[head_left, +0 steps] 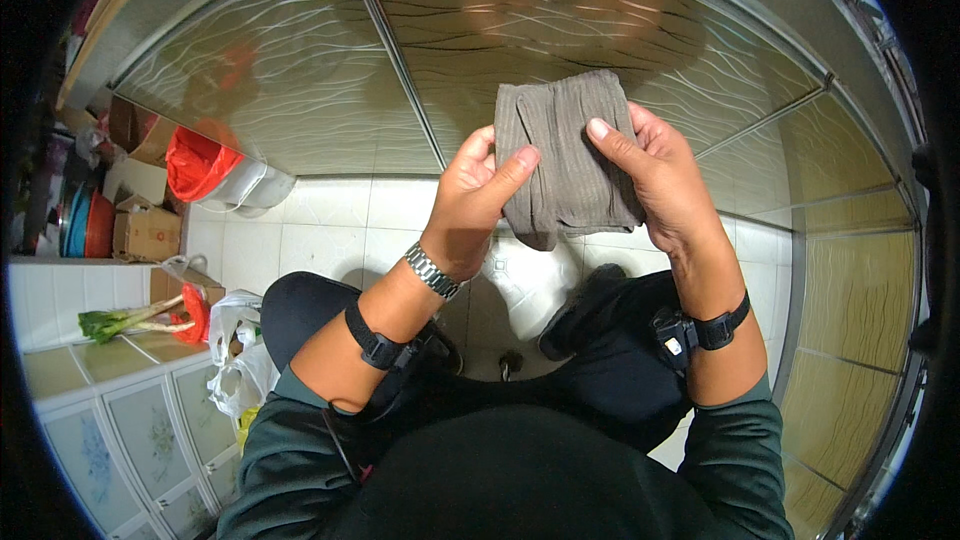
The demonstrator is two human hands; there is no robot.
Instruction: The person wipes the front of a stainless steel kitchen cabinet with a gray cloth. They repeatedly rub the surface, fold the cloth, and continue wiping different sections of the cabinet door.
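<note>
Both hands hold a folded grey-brown cloth (568, 175) up in front of me, above the floor. My left hand (470, 198) is closed on its left edge, with the thumb lying across the front and the fingers mostly behind. On the opposite edge my right hand (668, 180) grips the cloth the same way, its thumb higher up near the top. The cloth shows thin ribs and several vertical folds, and its lower left corner droops. Below it, a white plastic container (530, 290) stands on the floor between my legs, partly covered by the cloth.
Glossy cabinet doors (560, 30) with wavy lines rise ahead and on the right. At the left are a white bucket with a red bag (200, 162), a cardboard box (147, 230), leeks (125, 322) and white plastic bags (243, 360). The floor (325, 210) is white tile.
</note>
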